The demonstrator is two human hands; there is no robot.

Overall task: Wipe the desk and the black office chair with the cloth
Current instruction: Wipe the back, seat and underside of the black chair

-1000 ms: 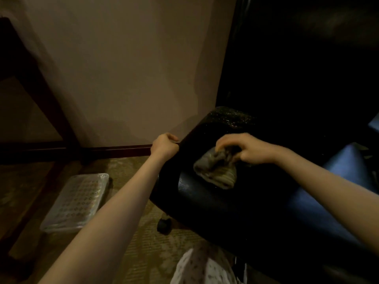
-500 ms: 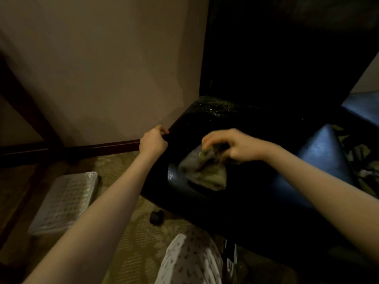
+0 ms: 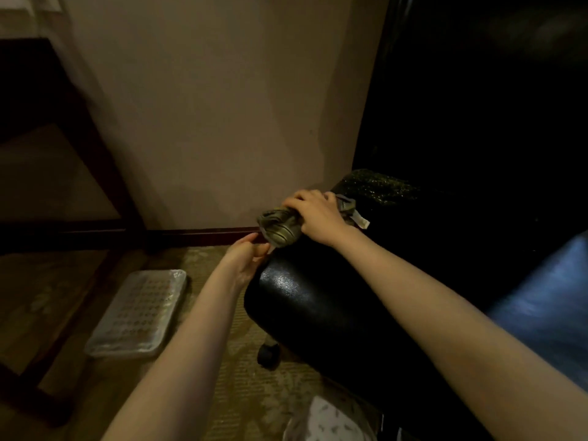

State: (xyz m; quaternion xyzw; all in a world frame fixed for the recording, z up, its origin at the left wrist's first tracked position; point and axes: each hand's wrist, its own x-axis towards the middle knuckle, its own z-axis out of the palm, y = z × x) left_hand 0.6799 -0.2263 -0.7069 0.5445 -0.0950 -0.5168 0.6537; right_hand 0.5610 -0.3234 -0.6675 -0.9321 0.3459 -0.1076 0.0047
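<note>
The black office chair fills the right side, its glossy seat toward me and its dark backrest behind. My right hand grips the bunched grey-green cloth and presses it on the seat's far left edge. A white label hangs from the cloth beside my wrist. My left hand lies against the seat's edge just below the cloth, palm turned up and fingers loosely bent. A dark wooden desk leg slants at the left.
A clear plastic tray lies on the patterned carpet to the left of the chair. A chair caster shows under the seat. A beige wall with a dark baseboard is close behind. Patterned fabric shows at the bottom.
My right hand slid the cloth from the middle of the seat out to its far left edge. My left hand let go of the seat's edge and dropped just below the cloth.
</note>
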